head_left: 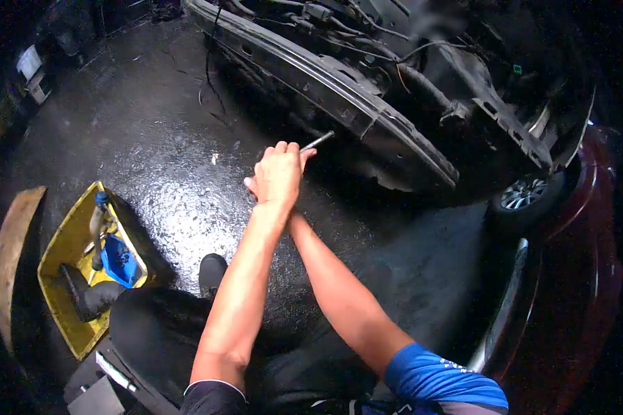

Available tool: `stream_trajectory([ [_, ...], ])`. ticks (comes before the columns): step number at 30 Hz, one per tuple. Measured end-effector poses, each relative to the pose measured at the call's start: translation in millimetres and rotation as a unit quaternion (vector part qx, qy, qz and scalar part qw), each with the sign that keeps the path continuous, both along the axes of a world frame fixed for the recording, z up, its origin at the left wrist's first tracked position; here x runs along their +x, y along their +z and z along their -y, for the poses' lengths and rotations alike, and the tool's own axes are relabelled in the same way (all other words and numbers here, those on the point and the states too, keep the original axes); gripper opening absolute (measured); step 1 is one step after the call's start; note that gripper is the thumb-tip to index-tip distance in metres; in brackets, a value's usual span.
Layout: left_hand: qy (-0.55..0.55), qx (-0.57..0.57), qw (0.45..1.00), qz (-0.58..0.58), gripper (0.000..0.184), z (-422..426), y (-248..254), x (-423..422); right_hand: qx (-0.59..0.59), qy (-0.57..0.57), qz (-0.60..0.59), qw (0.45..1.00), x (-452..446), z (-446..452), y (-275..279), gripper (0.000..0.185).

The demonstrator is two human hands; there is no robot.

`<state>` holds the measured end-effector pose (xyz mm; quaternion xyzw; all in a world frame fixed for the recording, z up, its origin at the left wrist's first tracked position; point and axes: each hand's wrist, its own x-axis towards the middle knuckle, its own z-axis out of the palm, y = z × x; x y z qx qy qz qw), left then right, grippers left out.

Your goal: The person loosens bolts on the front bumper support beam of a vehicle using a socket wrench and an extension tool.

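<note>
Near the middle of the view, my left hand (281, 173) is closed around a thin metal tool (319, 142), whose rod sticks out to the upper right. The tip of the rod is close to the lower edge of a long dark bumper beam (367, 111) on the front of a stripped car; whether they touch is unclear. My forearms cross at the wrists, the left one on top. Mostly hidden beneath the left hand is my right hand (251, 186), with what look like its fingertips showing at the left. Its grip cannot be made out.
A yellow bin (68, 243) on the lower left holds a blue container (120, 261), a blue-capped bottle and other items. Left of it is a curved brown panel (15, 266). A wheel (524, 194) and red bodywork (588, 277) are at right. The dark floor (145, 131) looks wet.
</note>
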<state>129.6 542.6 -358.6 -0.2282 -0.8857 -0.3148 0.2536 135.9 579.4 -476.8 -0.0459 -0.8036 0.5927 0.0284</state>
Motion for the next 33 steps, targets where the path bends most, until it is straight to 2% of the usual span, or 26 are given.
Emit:
stream_trajectory([
  [2,0.045,-0.052,0.996,-0.056,0.048,-6,-3,2,-0.004,-0.006,-0.005,1.000,-3,0,2,0.049],
  [5,0.011,-0.156,0.987,-0.035,0.050,-2,-1,-6,-0.009,-0.010,-0.012,1.000,-8,1,3,0.047],
  [7,-0.034,-0.231,0.972,0.038,0.028,0,1,-17,-0.008,-0.012,-0.016,1.000,-12,1,3,0.046],
  [10,-0.073,-0.230,0.969,0.043,0.017,6,3,-26,-0.005,-0.019,-0.019,1.000,-16,3,3,0.045],
  [21,-0.053,-0.230,0.967,0.096,0.027,3,15,-24,0.014,-0.034,-0.022,0.999,-19,7,1,0.042],
  [26,-0.048,-0.230,0.964,0.122,0.030,2,12,-28,0.063,-0.046,-0.012,0.997,-14,12,1,0.042],
  [28,-0.053,-0.177,0.967,0.177,0.031,9,14,-40,0.186,-0.059,0.059,0.979,8,9,8,0.043],
  [29,-0.060,-0.144,0.966,0.208,0.032,8,7,-44,0.237,0.021,0.239,0.942,30,-13,37,0.045],
  [30,-0.072,-0.113,0.956,0.260,0.032,3,-13,-51,0.203,0.012,0.248,0.947,53,-31,56,0.037],
  [31,-0.091,-0.102,0.941,0.310,0.033,-2,-21,-52,0.157,-0.007,0.257,0.954,76,-42,73,0.038],
  [33,-0.188,-0.126,0.889,0.397,0.033,3,4,-59,0.005,0.038,0.252,0.967,103,-51,117,0.033],
])
